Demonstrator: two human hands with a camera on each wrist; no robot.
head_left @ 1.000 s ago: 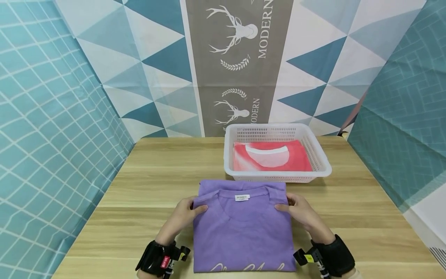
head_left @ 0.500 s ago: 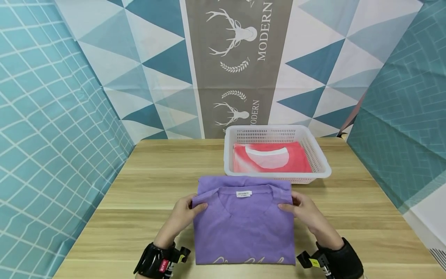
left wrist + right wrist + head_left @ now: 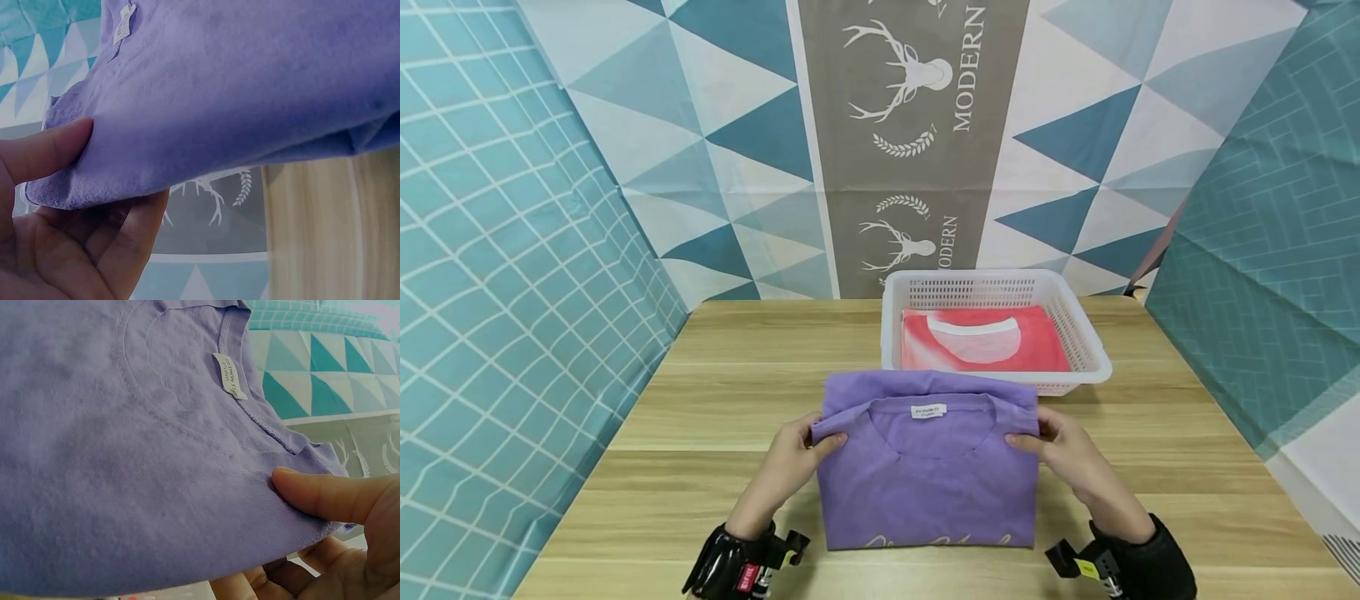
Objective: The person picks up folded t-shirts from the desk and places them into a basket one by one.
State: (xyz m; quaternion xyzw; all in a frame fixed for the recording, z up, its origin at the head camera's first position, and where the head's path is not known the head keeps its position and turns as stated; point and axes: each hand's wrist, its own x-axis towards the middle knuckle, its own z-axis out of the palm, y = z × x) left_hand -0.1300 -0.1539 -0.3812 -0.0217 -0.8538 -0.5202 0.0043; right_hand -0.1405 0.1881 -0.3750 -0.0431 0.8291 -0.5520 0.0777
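Note:
A folded purple T-shirt (image 3: 925,492) with a white neck label spans the space between both hands in the head view. My left hand (image 3: 795,457) pinches its left upper corner, thumb on top and fingers beneath. The right hand (image 3: 1063,450) grips the opposite corner in the same way. In the left wrist view the shirt's lower side (image 3: 206,144) shows raised above the wooden surface. The right wrist view shows the thumb (image 3: 331,494) pressing the cloth near the neckline, with the other fingers partly hidden under it.
Behind the shirt stands a white plastic basket (image 3: 1093,367) holding a folded red-and-white garment (image 3: 1045,337). The shirt's far edge overlaps the basket's front rim in the head view. Patterned cloth (image 3: 737,150) hangs behind the wooden table (image 3: 715,400).
Both hands have kept hold of the T-shirt. Its lower edge has risen up the head view, and the right hand has shifted slightly right. The shirt now covers more of the basket's front.

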